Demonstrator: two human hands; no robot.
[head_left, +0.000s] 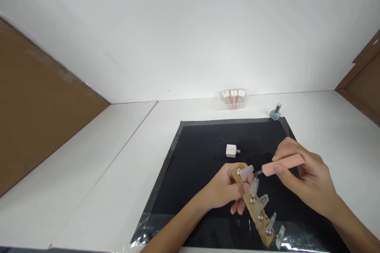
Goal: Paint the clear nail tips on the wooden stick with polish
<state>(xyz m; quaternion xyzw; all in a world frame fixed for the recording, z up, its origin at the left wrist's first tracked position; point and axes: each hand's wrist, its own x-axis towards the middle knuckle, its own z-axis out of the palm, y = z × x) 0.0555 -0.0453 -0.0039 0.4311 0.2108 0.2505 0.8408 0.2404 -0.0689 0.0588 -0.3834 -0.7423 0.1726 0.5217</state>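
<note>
Backdrop: white wall over a white table (pixel 89 174), with a brown cardboard panel (pixel 35 106) slanting in at far left.
Mat: black mat (pixel 190 158) lies on the table, under both hands.
Left hand (pixel 225 191): closed around the upper end of a wooden strip (pixel 264 237), thumb on top and fingers curled beneath. The strip seems raised off the mat and runs down to the right.
Strip fittings: a row of metal screws (pixel 261 216), each with a translucent tab (pixel 246 172).
Loose parts: a white cube (pixel 231 150) with a metal stub lies on the mat just beyond, and a clear tray (pixel 234 101) of three pink-handled pieces sits at the back.
Risk: the strip is gripped at one end only, so a push from the tool could swing it, or the tip could skid off the top tab.
Right hand (pixel 308 178): pinched shut on a pink-handled tool (pixel 283 165), fingers along the handle, dark tip at the top tab.
</note>
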